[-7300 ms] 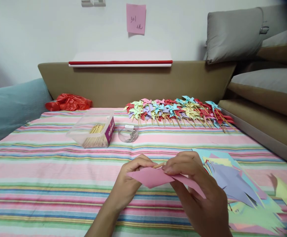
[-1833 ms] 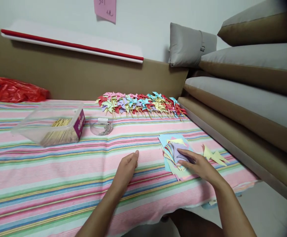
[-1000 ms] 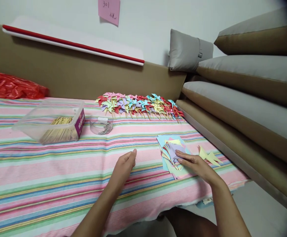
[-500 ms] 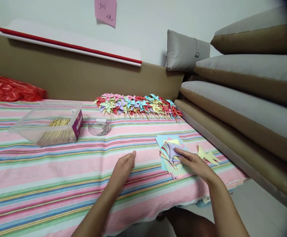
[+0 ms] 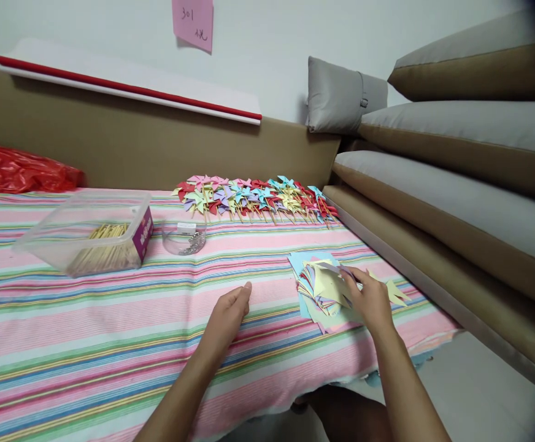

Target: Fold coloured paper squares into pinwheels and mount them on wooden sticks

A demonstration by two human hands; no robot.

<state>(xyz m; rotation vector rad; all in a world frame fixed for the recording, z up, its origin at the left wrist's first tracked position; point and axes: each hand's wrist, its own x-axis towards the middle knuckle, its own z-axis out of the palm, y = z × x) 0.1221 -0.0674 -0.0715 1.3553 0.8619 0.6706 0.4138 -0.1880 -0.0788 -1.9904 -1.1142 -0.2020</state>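
My right hand (image 5: 372,301) pinches a purple paper sheet (image 5: 329,267) by its edge, tilted up over the stack of cut paper (image 5: 329,285). A pale yellow piece shows on top of that stack, which lies on larger coloured sheets (image 5: 297,264). Just right of my right hand lie loose pale yellow cut pieces (image 5: 395,293), partly hidden by it. My left hand (image 5: 229,310) rests over the striped cloth (image 5: 111,331), left of the stack. Its fingers are curled in with the thumb up, and nothing shows in it.
Many finished paper pinwheels (image 5: 253,195) on sticks lie along the back. At left stand a clear plastic box (image 5: 106,245) of wooden sticks and a round clear container (image 5: 184,238) with small metal pieces. A red plastic bag (image 5: 23,169) lies far left; stacked cushions (image 5: 456,178) border the right.
My right hand has turned and lifted the purple sheet off the stack, uncovering a pale yellow piece. My left hand stays in place.
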